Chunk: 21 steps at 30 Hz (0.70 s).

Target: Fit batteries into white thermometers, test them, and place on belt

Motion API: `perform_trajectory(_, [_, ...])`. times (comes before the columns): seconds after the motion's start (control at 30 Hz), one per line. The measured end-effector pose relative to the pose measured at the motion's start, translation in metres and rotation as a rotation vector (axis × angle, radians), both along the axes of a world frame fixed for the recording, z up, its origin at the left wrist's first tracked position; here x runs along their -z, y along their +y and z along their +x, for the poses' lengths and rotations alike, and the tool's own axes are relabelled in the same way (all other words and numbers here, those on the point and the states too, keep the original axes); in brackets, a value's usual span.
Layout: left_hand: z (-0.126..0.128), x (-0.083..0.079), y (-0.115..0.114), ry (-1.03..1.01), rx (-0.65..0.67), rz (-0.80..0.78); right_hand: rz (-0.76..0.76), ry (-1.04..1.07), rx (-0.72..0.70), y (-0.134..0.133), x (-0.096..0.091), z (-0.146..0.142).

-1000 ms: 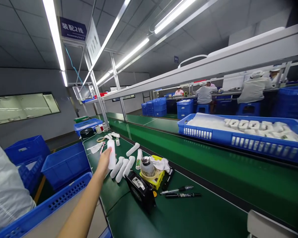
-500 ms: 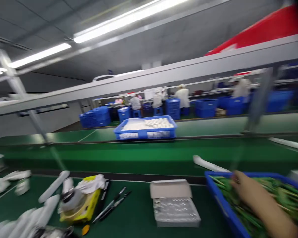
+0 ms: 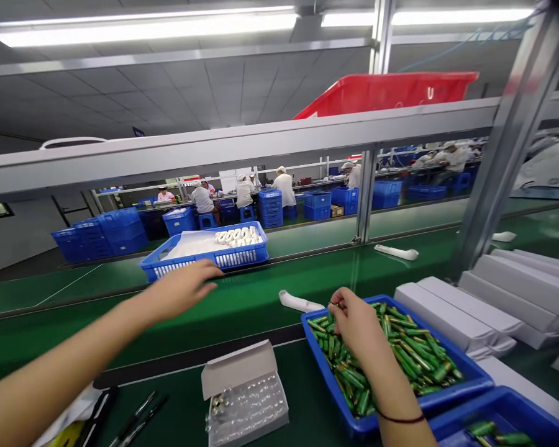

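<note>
My left hand [image 3: 184,288] reaches out over the green conveyor belt [image 3: 242,295] with its fingers stretched and nothing in them. It is just in front of a blue basket [image 3: 151,270] of small white parts. At the back left corner of a blue tray [image 3: 323,379] is my right hand [image 3: 356,323], its thumb and fingers pinched together. What they hold, if anything, is too small to make out. Narrow green parts [image 3: 414,354] with gold-coloured bits fill this tray. Beside the right fingertips lies a white curved plastic piece [image 3: 300,302] on the belt.
An open carton [image 3: 249,406] with a clear plastic insert stands left of the tray. Long white boxes [image 3: 451,313] lie to the right. A second blue tray [image 3: 451,428] holds a few green parts. Pens [image 3: 137,422] lie front left. A metal post [image 3: 498,161] rises at right.
The view has swung right and sharpened. My left hand has come in over the belt. My right hand has moved from inside the tray to its back left corner.
</note>
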State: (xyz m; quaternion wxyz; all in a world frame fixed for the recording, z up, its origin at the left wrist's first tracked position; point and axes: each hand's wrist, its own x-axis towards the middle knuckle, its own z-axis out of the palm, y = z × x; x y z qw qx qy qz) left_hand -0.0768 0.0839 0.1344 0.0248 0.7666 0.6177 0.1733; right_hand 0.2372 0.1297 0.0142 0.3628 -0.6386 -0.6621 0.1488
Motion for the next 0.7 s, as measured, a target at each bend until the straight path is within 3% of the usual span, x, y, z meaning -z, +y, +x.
perform_trajectory(0.07, [0.040,0.034,0.042,0.156,0.142,-0.121,0.093,0.096,-0.018,-0.010,-0.010,0.002])
perform_trajectory(0.2, [0.092,0.100,0.105,0.312,0.212,-0.238,0.206,0.228,-0.074,-0.032,-0.032,0.001])
perform_trajectory(0.37, [0.115,0.145,0.139,0.410,0.198,-0.330,0.240,0.302,-0.080,-0.051,-0.053,0.000])
perform_trajectory(0.53, [0.106,0.155,0.145,0.309,0.128,-0.360,0.236,0.409,-0.064,-0.060,-0.061,-0.001])
perform_trajectory(0.7, [0.069,0.126,0.123,-0.087,0.142,-0.217,0.175,0.560,-0.108,-0.067,-0.068,-0.005])
